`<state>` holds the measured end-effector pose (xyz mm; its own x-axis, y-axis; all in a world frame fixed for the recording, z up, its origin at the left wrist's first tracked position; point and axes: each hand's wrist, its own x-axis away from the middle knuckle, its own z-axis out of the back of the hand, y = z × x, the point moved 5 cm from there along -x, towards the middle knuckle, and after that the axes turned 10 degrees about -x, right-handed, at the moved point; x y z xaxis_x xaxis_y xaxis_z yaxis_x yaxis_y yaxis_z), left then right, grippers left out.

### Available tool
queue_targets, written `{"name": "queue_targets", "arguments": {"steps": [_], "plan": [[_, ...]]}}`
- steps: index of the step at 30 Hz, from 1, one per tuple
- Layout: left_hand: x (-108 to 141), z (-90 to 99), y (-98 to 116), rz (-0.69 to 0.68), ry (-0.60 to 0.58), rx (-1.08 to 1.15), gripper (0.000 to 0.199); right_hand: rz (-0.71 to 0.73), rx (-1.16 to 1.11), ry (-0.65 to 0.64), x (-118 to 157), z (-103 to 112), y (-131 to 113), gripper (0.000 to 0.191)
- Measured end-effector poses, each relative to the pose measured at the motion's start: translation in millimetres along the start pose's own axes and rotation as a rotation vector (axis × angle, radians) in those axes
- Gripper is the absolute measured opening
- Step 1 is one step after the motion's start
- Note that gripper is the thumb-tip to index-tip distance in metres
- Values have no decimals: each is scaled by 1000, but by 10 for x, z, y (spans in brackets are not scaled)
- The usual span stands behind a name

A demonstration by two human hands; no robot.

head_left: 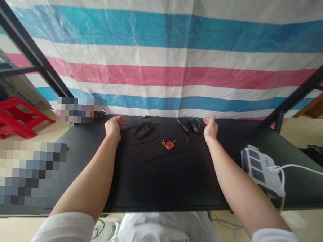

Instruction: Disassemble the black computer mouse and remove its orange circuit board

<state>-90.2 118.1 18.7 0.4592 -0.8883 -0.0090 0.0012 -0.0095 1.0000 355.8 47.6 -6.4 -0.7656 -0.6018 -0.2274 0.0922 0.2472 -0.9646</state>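
My left hand (pixel 114 128) rests at the left of the black desk, fingers stretched out and holding nothing. Beside it lies a dark opened mouse shell (pixel 144 130), with a thin black cable (pixel 145 161) looped around it. My right hand (pixel 211 129) is open too, its fingers next to a black mouse cover (pixel 196 125); whether they touch it I cannot tell. A small screwdriver (pixel 183 125) lies just left of that cover. Between my hands sits an orange circuit board (pixel 168 143) with small black parts, joined to the cable.
A white power strip (pixel 259 169) with a plugged-in white cord stands right of my right forearm. Black metal posts (pixel 296 83) rise at both sides, and a striped tarp (pixel 164 76) hangs behind the desk (pixel 169 186). A red stool (pixel 18 117) is at far left.
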Motion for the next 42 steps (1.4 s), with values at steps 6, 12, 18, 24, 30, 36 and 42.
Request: {"name": "queue_targets", "arguments": {"steps": [6, 12, 18, 24, 30, 36, 42], "plan": [[55, -31, 38, -26, -19, -83, 11, 5, 79, 5, -5, 2, -7, 69], [97, -78, 61, -60, -43, -170, 9, 22, 139, -22, 6, -8, -50, 65], [93, -106, 49, -96, -68, -250, 11, 29, 170, -40, 16, -12, -59, 64], [64, -100, 15, -114, -70, -266, 18, 45, 187, -45, 31, -4, -63, 64], [21, -105, -29, -136, -86, -320, 20, 69, 200, -48, 0, -9, -30, 66], [-3, -103, -45, -165, -78, -334, 22, 82, 223, -66, 15, -18, -43, 66], [-10, -98, -53, -162, -87, -339, 22, 99, 248, -53, 44, -15, -82, 62]]}}
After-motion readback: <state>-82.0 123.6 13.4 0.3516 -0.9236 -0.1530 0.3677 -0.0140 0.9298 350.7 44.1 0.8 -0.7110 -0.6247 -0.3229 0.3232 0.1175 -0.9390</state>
